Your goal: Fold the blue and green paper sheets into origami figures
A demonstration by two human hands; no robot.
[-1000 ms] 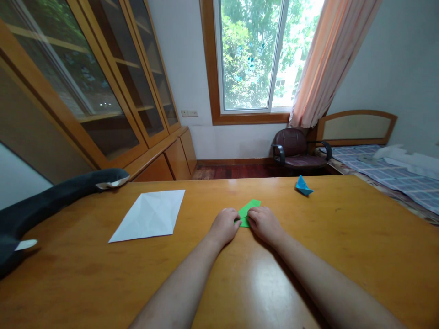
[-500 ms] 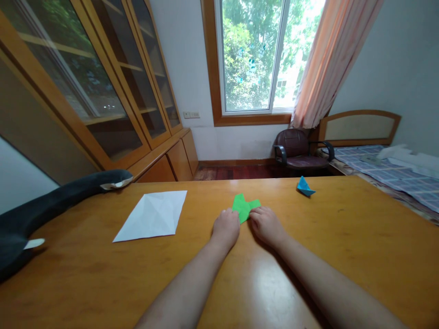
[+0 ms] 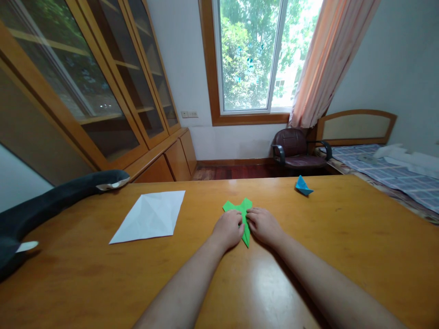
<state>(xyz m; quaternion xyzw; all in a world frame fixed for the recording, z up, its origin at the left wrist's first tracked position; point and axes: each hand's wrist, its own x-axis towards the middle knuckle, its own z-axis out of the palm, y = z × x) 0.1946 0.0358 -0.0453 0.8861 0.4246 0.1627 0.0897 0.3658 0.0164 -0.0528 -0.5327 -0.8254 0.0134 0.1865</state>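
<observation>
A folded piece of green paper (image 3: 243, 209) lies on the wooden table (image 3: 137, 283), with two blunt flaps at its far end and a narrow point toward me. My left hand (image 3: 230, 227) covers part of its left side, fingers curled down onto it. My right hand (image 3: 263, 225) pinches or presses its right edge with bent fingers. The fingertips partly hide the middle of the paper. To the left, a creased white sheet (image 3: 151, 217) lies flat, apart from both hands. A small folded blue paper boat (image 3: 303, 186) stands near the far right edge.
A black and white stuffed toy (image 3: 41, 205) rests along the table's left side. Beyond the far edge are a glass-door cabinet (image 3: 130, 91), a dark red armchair (image 3: 295, 148) and a bed (image 3: 394, 169) at the right.
The green paper has turned, and its narrow point now shows between my hands, toward me. My left hand has shifted slightly right over it. The view has moved a little.
</observation>
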